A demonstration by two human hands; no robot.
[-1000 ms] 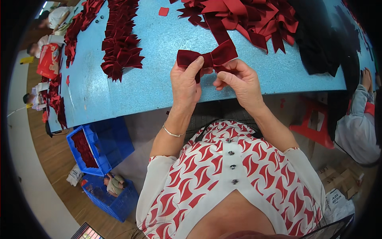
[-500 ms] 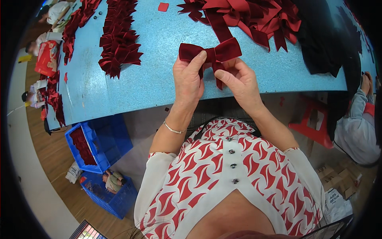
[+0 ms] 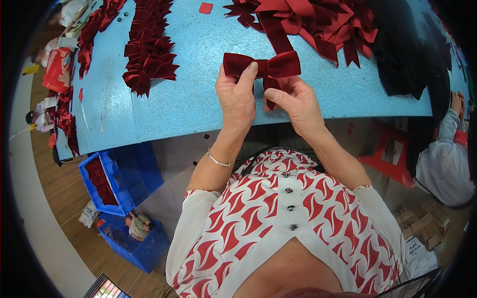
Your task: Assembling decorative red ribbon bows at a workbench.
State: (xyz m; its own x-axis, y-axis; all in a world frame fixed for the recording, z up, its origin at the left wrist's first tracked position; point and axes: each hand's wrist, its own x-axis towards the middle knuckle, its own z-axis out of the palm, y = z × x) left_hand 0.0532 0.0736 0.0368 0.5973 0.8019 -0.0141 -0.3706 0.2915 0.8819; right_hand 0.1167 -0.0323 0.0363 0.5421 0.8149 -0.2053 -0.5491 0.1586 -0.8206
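A dark red velvet ribbon bow (image 3: 283,64) is held up just above the near edge of the blue table. My left hand (image 3: 237,97) is closed on its left half, thumb pressed on the front beside the centre knot. My right hand (image 3: 295,102) pinches the bow from below right, around its hanging tail, with the thumb in front. Part of the tail is hidden by the fingers. Beyond the bow lies a heap of red ribbons (image 3: 318,25), one strip reaching down behind the bow. To the left runs a long row of stacked dark red bows (image 3: 149,54).
The blue table (image 3: 198,99) has a small red square (image 3: 205,8) and black cloth (image 3: 397,54) on it. Blue crates (image 3: 136,238) stand on the floor at left, one holding dark red ribbon. A red stool (image 3: 390,154) is at right, near a co-worker in grey sleeves (image 3: 442,169).
My right thumb has shifted slightly left and the right fingers have closed further around the tail, so less of it shows. The bow stays nearly in place.
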